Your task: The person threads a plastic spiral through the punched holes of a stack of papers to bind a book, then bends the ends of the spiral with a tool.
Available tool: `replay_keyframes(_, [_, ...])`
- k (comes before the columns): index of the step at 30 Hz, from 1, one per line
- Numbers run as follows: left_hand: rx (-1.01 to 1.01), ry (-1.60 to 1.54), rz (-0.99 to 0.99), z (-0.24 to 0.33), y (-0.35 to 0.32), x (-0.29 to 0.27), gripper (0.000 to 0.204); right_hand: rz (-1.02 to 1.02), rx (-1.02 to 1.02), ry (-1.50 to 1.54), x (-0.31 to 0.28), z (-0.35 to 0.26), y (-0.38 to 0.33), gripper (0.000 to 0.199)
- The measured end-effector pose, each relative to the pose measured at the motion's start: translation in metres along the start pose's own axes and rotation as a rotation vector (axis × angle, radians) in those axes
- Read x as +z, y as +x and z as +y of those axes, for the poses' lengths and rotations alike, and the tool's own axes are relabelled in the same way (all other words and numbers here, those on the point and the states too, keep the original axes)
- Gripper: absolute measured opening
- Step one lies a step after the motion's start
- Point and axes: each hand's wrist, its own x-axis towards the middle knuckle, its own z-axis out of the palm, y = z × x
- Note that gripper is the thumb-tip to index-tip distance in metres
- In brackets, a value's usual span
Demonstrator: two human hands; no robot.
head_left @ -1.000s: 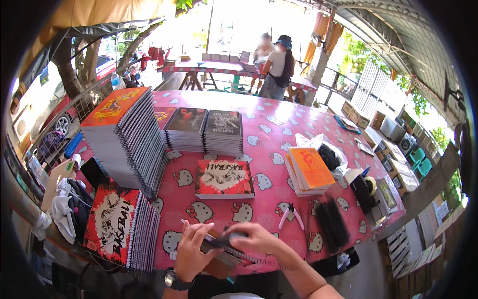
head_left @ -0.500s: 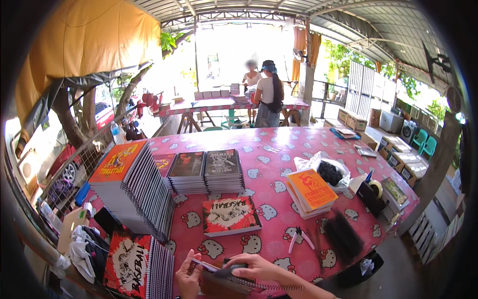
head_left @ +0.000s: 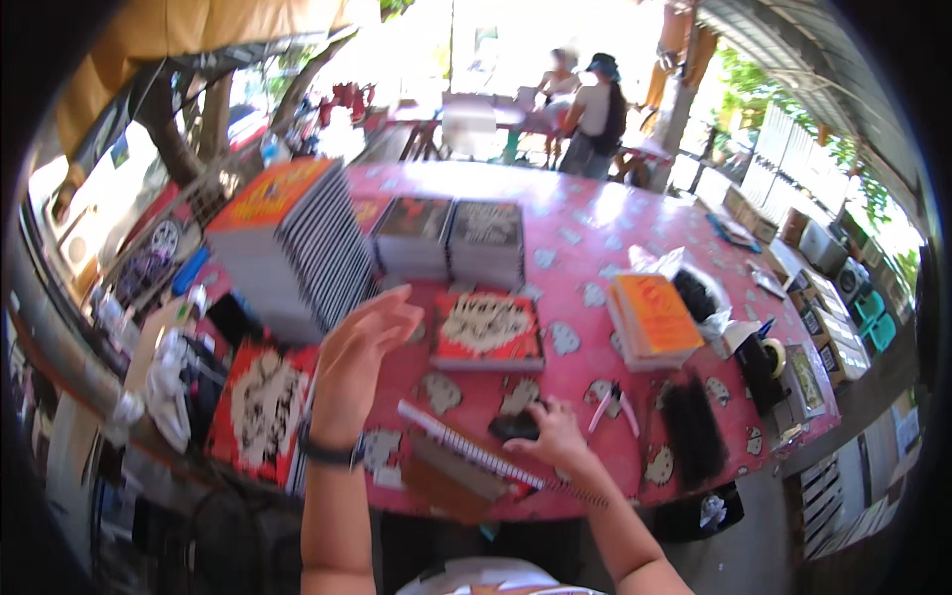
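My left hand (head_left: 362, 347) is raised beside the tall stack of spiral-bound books (head_left: 297, 243), empty, its fingers apart, a dark band on the wrist. Low over the table, my right hand (head_left: 555, 434) has thumb and fingers around a small black rounded object (head_left: 514, 424); blur hides its exact kind. Just left of it, a book (head_left: 456, 441) stands tilted, its white punched edge up, against a brown block (head_left: 436, 486). A dark wire coil (head_left: 580, 493) sticks out from the book's right end, below my right wrist. A red-covered book (head_left: 488, 332) lies flat beyond.
Two dark-covered book stacks (head_left: 484, 243) stand farther back. To the right are orange-covered books (head_left: 654, 317), pink-handled pliers (head_left: 617, 409), a bundle of black coils (head_left: 692, 426) and a tape dispenser (head_left: 762, 372). Red books (head_left: 260, 416) sit near left. Two people work at a far table.
My left hand has let go of the book and risen. My right hand has moved right with the black object, away from the book's edge. The view has tilted down.
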Motion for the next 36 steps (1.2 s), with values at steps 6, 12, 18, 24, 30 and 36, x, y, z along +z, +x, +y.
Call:
replay_keyframes(6, [-0.231, -0.569, 0.017, -0.006, 0.028, -0.015, 0.033, -0.075, -0.179, 0.461, -0.084, -0.03, 0.008, 0.054])
replay_keyframes(12, [-0.085, -0.846, -0.138, -0.009, 0.038, 0.069, 0.034, -0.224, -0.544, 1.055, -0.137, -0.092, 0.01, 0.064])
replay_keyframes(18, [0.145, -0.52, -0.072, -0.007, 0.034, 0.109, 0.035, -0.625, -0.332, 1.951, -0.116, -0.123, 0.007, 0.053])
replay_keyframes(24, [0.372, -0.256, -0.161, -0.004, 0.038, 0.107, 0.03, -0.534, -0.431, 1.806, -0.11, -0.135, 0.009, 0.054])
replay_keyframes(30, [0.217, -0.286, -0.116, -0.004, 0.048, 0.107, 0.025, -0.635, -0.506, 1.692, -0.125, -0.119, 0.033, 0.056])
replay_keyframes(36, [-0.003, -0.77, -0.098, -0.008, 0.058, 0.092, 0.02, -0.612, -0.55, 1.53, -0.13, -0.121, 0.041, 0.047])
